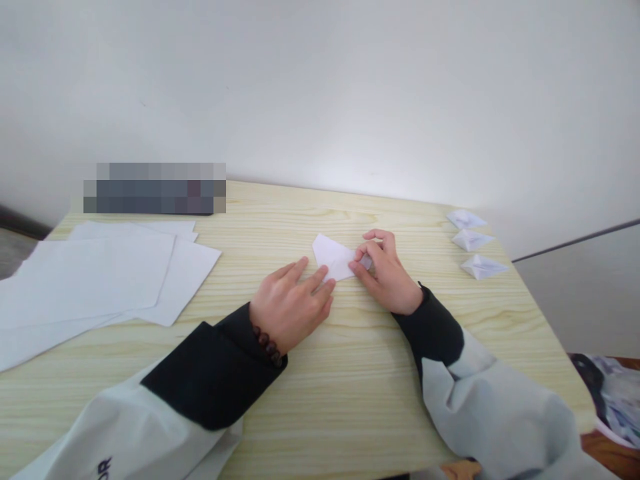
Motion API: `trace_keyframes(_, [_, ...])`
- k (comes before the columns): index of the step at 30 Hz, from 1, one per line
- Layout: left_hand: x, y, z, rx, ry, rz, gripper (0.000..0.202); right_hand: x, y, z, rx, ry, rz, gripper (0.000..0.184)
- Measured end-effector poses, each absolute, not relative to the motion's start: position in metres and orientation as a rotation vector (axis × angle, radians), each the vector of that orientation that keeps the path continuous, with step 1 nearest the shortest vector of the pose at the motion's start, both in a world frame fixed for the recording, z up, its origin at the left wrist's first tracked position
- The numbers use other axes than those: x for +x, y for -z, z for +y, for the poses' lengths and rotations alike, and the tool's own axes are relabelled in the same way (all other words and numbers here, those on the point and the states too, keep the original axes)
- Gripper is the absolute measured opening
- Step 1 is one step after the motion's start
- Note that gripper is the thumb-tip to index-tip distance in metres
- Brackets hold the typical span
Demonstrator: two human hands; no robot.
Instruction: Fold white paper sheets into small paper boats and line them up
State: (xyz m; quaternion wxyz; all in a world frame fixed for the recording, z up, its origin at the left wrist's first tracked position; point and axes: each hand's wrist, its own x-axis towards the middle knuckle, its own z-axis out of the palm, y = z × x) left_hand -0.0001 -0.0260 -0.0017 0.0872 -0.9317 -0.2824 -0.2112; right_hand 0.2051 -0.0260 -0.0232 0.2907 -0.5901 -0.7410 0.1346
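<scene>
A small folded white paper (331, 256) lies on the wooden table near its middle. My left hand (295, 297) rests on the table with fingers spread, its fingertips touching the paper's near left edge. A dark bead bracelet (267, 345) circles the left wrist. My right hand (385, 270) pinches the paper's right end between thumb and index finger, the other fingers curled above. Part of that end is hidden behind the fingers.
Several white sheets (85, 277) overlap on the table's left side. A dark, pixelated object (155, 193) sits at the back left. Three folded paper pieces (483, 267) stand in a column near the right edge. A pale wall (350, 93) rises behind the table.
</scene>
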Motion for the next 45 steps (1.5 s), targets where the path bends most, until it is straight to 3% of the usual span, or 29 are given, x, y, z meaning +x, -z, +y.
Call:
trace_keyframes(4, [0.001, 0.002, -0.027, -2.769, 0.632, -0.837, 0.02, 0.204, 0.024, -0.028, -1.556, -0.345, -1.981, 0.008])
trace_keyframes(11, [0.0, 0.003, -0.027, -2.737, 0.604, -0.839, 0.022, 0.2, 0.022, -0.031, -1.578, -0.358, -2.025, 0.031])
trace_keyframes(25, [0.0, 0.003, -0.026, -2.706, 0.635, -0.839, 0.02, 0.223, 0.005, -0.021, -1.371, -0.663, -2.079, 0.029])
trace_keyframes(36, [-0.001, 0.005, -0.026, -2.702, 0.626, -0.839, 0.02, 0.225, 0.014, -0.021, -1.374, -0.637, -2.012, 0.022])
trace_keyframes(40, [-0.001, 0.005, -0.025, -2.708, 0.621, -0.827, 0.021, 0.211, 0.019, -0.023, -1.438, -0.444, -1.983, 0.032])
trace_keyframes(45, [-0.002, 0.005, -0.025, -2.707, 0.651, -0.82, 0.02, 0.216, 0.019, -0.021, -1.351, -0.532, -2.027, 0.025])
